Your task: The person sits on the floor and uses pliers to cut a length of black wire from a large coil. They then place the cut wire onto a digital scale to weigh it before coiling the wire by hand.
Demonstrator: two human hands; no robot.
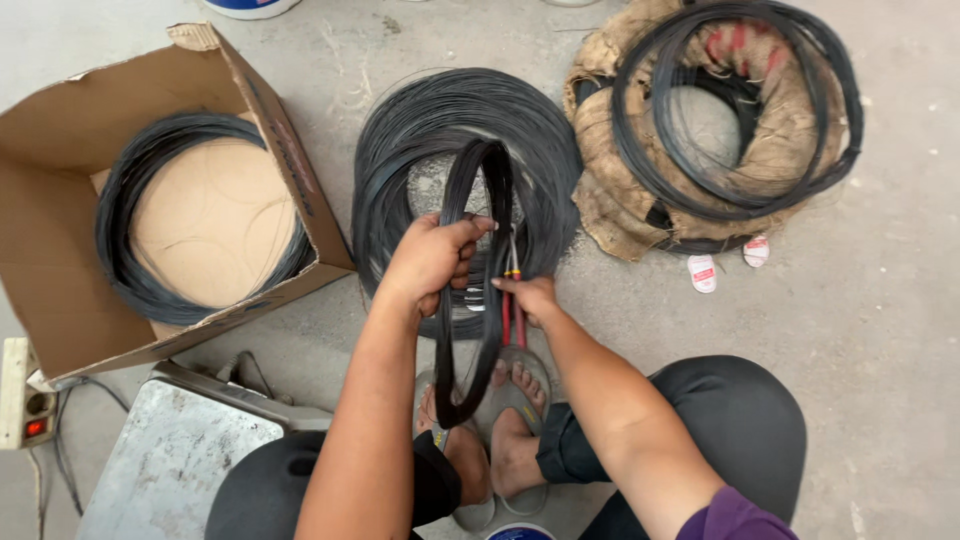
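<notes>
Wire everywhere on the grey floor. In the middle of the frame the left hand is closed round the top side of a small black wire coil, fingers wrapped over it, holding it upright on its edge. The coil's bottom hangs just above the person's feet in sandals, lower middle. The right hand is closed too, pinching red-handled pliers right beside the coil, w/ the tool's tip up against the wire. Can't tell if the pliers bite the wire or just touch it.

Behind the hands, upper middle, a big flat pile of black wire lies on the floor. Upper right, another wire ring sits on a brown sacking-wrapped bundle, w/ two small white & red tags just below it. Left side, an open cardboard box has one more black wire ring lying flat inside, round the edge of its bottom. Lower left, a grey metal plate, and at the far left edge a socket strip w/ a red switch. Person squats, dark trousers at the bottom.
</notes>
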